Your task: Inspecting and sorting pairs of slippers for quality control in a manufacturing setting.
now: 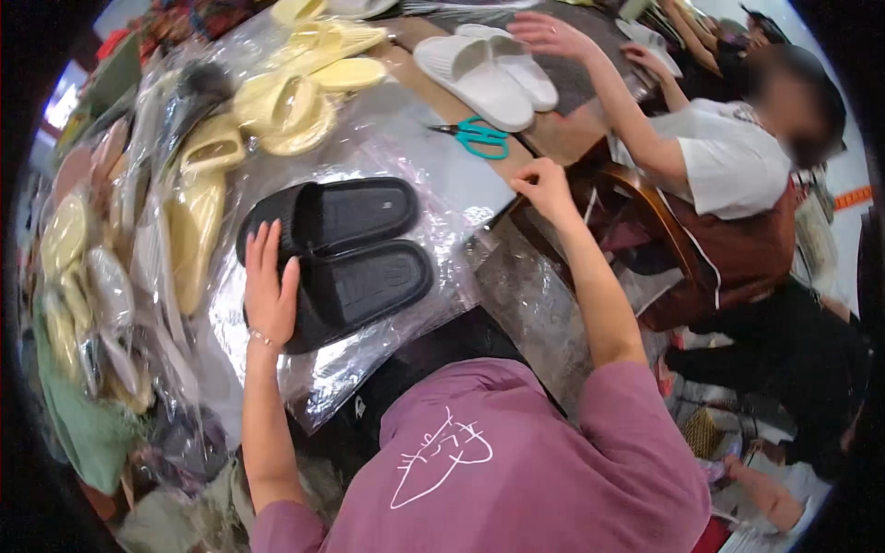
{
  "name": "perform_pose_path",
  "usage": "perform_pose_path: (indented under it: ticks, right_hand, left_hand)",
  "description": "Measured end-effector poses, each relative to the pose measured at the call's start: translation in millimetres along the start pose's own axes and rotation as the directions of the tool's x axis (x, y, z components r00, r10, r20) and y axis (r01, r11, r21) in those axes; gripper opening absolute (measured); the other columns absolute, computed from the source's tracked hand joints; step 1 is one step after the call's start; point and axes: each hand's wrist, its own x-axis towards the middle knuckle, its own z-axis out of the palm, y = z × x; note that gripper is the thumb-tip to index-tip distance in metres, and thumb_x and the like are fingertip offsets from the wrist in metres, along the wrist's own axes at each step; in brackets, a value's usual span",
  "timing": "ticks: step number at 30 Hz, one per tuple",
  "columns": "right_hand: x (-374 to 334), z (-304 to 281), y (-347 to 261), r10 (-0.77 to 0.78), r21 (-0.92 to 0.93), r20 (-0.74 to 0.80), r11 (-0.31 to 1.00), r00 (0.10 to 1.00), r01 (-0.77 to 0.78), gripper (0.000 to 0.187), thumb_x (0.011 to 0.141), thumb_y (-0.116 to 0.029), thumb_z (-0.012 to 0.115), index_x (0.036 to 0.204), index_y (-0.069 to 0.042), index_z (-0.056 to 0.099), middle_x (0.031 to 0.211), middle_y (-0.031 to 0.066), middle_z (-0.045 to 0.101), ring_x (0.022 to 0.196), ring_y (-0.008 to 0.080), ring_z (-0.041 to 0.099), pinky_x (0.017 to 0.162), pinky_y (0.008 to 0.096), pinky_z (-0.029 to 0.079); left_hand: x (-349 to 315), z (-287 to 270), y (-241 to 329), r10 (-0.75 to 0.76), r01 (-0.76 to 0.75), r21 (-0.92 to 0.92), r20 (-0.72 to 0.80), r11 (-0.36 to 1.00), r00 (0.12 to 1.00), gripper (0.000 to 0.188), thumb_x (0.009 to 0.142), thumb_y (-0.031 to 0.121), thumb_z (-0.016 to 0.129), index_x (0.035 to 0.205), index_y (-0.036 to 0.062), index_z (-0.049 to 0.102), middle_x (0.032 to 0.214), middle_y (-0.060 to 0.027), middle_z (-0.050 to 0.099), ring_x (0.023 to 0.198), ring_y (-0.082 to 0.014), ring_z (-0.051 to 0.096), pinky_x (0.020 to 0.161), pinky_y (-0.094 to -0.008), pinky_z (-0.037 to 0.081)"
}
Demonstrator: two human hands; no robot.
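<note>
L hand (269,297), fingers extended, rests on blk slippers (380,278) lying on clear plastic (339,365) atop tabletop (461,173); R hand (546,191) curled nr tabletop edge, can't tell if gripping. Teal-handled scissors (481,138) nearby; wht slippers (472,81) beyond.

- Upper garment: mauve-purple T-shirt (572,461), loose cut.
- Marking: white print (454,458) on the torso, thin hand-drawn-style outline with short crossing strokes.
- Sleeves: short and wide, same mauve-purple as the body; left sleeve (288,529), right sleeve (627,405).
- Left wrist: slim, light-coloured bracelet (262,338).
- Lower garment: black bottoms (452,343), small white mark (359,405) at the left side.
</note>
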Motion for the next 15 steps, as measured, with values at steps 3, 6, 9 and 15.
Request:
perform_pose_path:
  ticks: [3, 6, 9, 15]
  right_hand:
    - [-1, -3, -19, 0.097, -0.112, -0.098, 0.988, 0.991, -0.107, 0.031, 0.067, -0.012, 0.075, 0.094, -0.003, 0.062, 0.091, 0.0106, 0.062, 0.087, 0.0278, 0.056, 0.078, 0.0392, 0.044]
    - [-10, 8, -63, -0.254, -0.273, -0.18, 0.941, 0.95, 0.2, 0.023, 0.07, -0.011, 0.072, 0.09, -0.006, 0.062, 0.088, 0.0093, 0.061, 0.085, 0.0277, 0.056, 0.075, 0.0392, 0.044]
    - [-17, 50, -127, -0.551, -0.14, -0.043, 0.829, 0.833, 0.541, 0.029, 0.068, -0.02, 0.075, 0.091, -0.007, 0.063, 0.091, 0.0101, 0.06, 0.09, 0.0292, 0.054, 0.082, 0.0386, 0.041]
    - [-50, 143, -226, -0.723, -0.066, 0.303, 0.634, 0.621, 0.771, 0.046, 0.069, -0.034, 0.072, 0.1, -0.004, 0.059, 0.096, 0.0096, 0.055, 0.095, 0.027, 0.05, 0.082, 0.0405, 0.037]
  left_hand:
    - [-15, -7, -4, -0.031, 0.023, -0.11, -0.07, 0.994, 0.997, 0.047, 0.094, 0.016, 0.042, 0.139, 0.0062, 0.034, 0.143, -0.0175, 0.033, 0.135, -0.0343, 0.027, 0.11, -0.0382, 0.023]
    - [-48, -17, -15, -0.082, 0.069, -0.115, -0.116, 0.991, 0.99, 0.047, 0.095, 0.014, 0.039, 0.139, 0.0019, 0.032, 0.143, -0.0195, 0.032, 0.134, -0.0328, 0.029, 0.11, -0.0376, 0.024]
    - [-77, -20, -36, -0.231, 0.224, -0.063, -0.139, 0.972, 0.963, 0.046, 0.095, 0.012, 0.037, 0.139, -0.0006, 0.03, 0.143, -0.0205, 0.032, 0.134, -0.0332, 0.028, 0.11, -0.038, 0.024]
    - [-103, -13, -65, -0.242, 0.245, 0.169, -0.042, 0.955, 0.969, 0.047, 0.096, 0.016, 0.032, 0.138, -0.0034, 0.03, 0.144, -0.0201, 0.032, 0.135, -0.0324, 0.027, 0.112, -0.0417, 0.017]
